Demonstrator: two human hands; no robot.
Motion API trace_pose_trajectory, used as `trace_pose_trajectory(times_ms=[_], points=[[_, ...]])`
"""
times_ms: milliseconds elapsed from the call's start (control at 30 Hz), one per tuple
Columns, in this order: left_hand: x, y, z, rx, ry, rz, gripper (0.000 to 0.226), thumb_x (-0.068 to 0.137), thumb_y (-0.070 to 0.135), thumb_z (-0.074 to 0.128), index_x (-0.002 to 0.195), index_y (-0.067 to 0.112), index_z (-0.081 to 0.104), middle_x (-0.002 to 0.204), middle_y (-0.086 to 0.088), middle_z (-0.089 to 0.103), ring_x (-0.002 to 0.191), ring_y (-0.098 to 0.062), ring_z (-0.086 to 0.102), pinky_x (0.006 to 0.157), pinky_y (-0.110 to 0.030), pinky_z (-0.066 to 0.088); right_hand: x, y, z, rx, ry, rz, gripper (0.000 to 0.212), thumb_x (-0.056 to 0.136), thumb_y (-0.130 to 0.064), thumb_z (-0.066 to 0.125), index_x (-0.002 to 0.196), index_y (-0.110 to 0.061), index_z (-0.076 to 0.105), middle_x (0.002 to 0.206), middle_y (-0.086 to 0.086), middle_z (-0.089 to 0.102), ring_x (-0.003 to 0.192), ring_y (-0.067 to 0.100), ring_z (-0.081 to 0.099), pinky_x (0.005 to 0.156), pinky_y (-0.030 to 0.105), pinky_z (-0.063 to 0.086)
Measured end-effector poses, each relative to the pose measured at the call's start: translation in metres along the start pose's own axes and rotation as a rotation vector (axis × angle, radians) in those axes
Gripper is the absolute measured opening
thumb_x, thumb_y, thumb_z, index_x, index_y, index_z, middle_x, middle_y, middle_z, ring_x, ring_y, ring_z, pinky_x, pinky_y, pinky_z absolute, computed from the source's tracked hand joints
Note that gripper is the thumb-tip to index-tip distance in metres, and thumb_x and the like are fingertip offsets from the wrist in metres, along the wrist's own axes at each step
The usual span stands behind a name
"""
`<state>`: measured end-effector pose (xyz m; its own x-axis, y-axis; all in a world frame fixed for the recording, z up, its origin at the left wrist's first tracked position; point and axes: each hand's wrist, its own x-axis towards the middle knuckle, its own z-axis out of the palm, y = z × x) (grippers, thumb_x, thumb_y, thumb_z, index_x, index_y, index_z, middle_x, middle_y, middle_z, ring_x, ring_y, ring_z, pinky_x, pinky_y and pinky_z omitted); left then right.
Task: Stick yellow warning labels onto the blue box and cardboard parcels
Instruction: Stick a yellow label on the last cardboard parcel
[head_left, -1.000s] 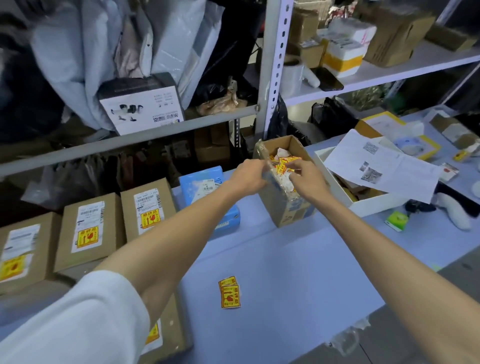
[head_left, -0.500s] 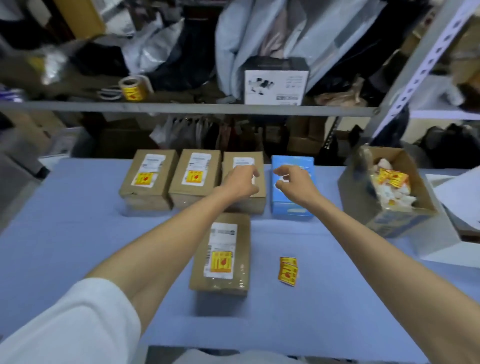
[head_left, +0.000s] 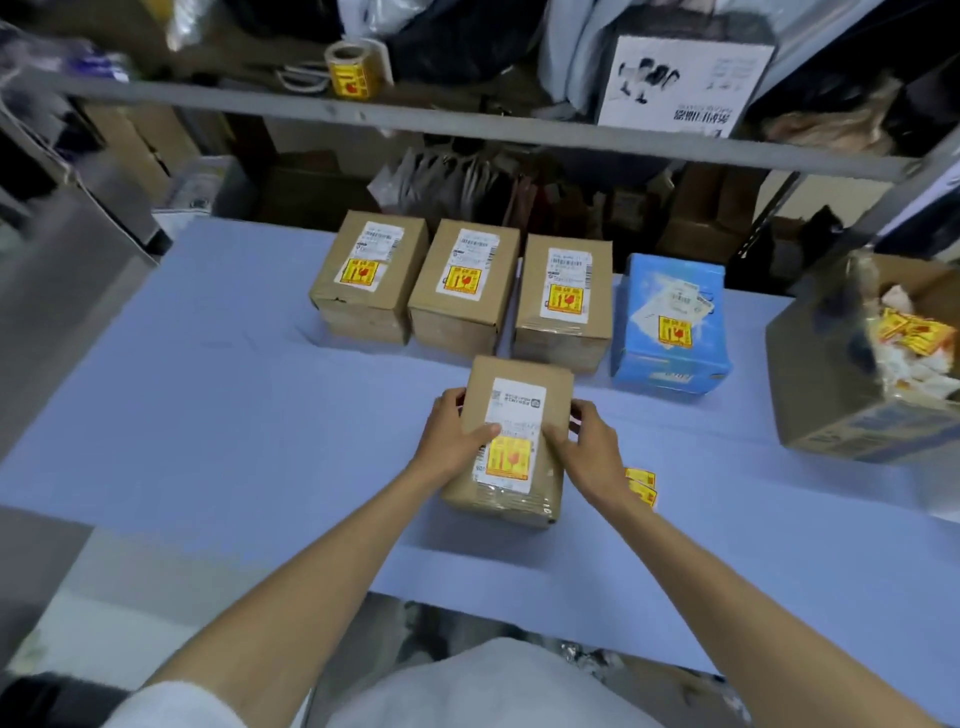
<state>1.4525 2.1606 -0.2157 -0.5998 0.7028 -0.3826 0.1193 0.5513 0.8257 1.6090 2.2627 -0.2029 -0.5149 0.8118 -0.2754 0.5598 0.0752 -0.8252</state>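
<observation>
Hands clasp a small brown cardboard parcel (head_left: 556, 384) near the middle of a pale blue desk (head_left: 234, 415). The left hand (head_left: 452, 441) grips its left side, thumb laid across the top at the edge of the white shipping slip. The right hand (head_left: 587, 452) grips the right side, thumb resting on the top beside a yellow warning label with a red emblem (head_left: 508, 458), which sits on the near end of that slip.

Just behind the held parcel, three more brown cardboard parcels (head_left: 462, 291) stand side by side in a row, each showing a white slip and a yellow label on top. The blue cardboard box (head_left: 672, 327) closes the row at its right end, apart from the third parcel, and carries its own yellow label on the lid.

A few loose yellow labels (head_left: 641, 486) lie flat on the desk just right of the right wrist. Further right, an open brown carton (head_left: 831, 374) holds a jumble of yellow labels and white backing scraps.

Above the row, a grey metal shelf (head_left: 467, 122) bears a roll of yellow labels (head_left: 353, 70) and a black-and-white printed box (head_left: 680, 88).
</observation>
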Motion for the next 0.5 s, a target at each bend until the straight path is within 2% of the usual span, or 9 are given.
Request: trace_pose_trajectory(times_ms=[100,200,300,367,500], points=[[-0.005,-0.008,-0.001,-0.091,0.001,0.015,0.069,0.077,0.018,0.077,0.136,0.019,0.042,0.132,0.0,0.053,0.113,-0.013,0.054,0.089,-0.027,0.045,-0.015,0.009,0.01,0.105,0.007,-0.002,0.053,0.089,-0.023,0.065,0.137,-0.013,0.044,0.126,-0.001,0.059,0.109,0.013,0.057,0.089,0.028,0.048],[-0.009,-0.012,-0.003,-0.123,-0.043,0.012,0.084,0.073,0.023,0.081,0.144,0.025,0.035,0.137,0.003,0.05,0.12,-0.014,0.051,0.098,-0.033,0.047,-0.02,0.01,0.013,0.161,-0.021,0.014,0.063,0.086,-0.027,0.069,0.142,-0.025,0.04,0.119,-0.012,0.057,0.1,0.008,0.058,0.081,0.021,0.049],[-0.016,-0.017,-0.005,-0.161,-0.05,-0.005,0.082,0.073,0.02,0.081,0.142,0.024,0.036,0.137,0.002,0.049,0.116,-0.012,0.051,0.094,-0.028,0.046,-0.021,0.007,0.013,0.156,-0.08,0.021,0.067,0.08,-0.024,0.076,0.138,-0.025,0.044,0.118,-0.01,0.061,0.1,0.008,0.059,0.071,0.01,0.046],[-0.022,-0.021,-0.011,-0.191,-0.006,-0.024,0.078,0.074,0.019,0.081,0.139,0.022,0.039,0.135,0.002,0.05,0.111,-0.011,0.051,0.09,-0.026,0.044,-0.018,0.004,0.017,0.174,-0.143,0.027,0.074,0.075,-0.023,0.081,0.139,-0.023,0.043,0.12,-0.01,0.06,0.106,0.009,0.057,0.072,0.01,0.046],[-0.027,-0.038,-0.044,-0.203,0.075,-0.056,0.078,0.073,0.022,0.082,0.139,0.024,0.041,0.135,0.002,0.052,0.111,-0.012,0.052,0.091,-0.029,0.046,-0.014,-0.009,0.043,0.192,-0.264,-0.01,0.085,0.068,-0.034,0.081,0.142,-0.027,0.04,0.129,-0.01,0.058,0.114,0.012,0.057,0.083,0.022,0.049]])
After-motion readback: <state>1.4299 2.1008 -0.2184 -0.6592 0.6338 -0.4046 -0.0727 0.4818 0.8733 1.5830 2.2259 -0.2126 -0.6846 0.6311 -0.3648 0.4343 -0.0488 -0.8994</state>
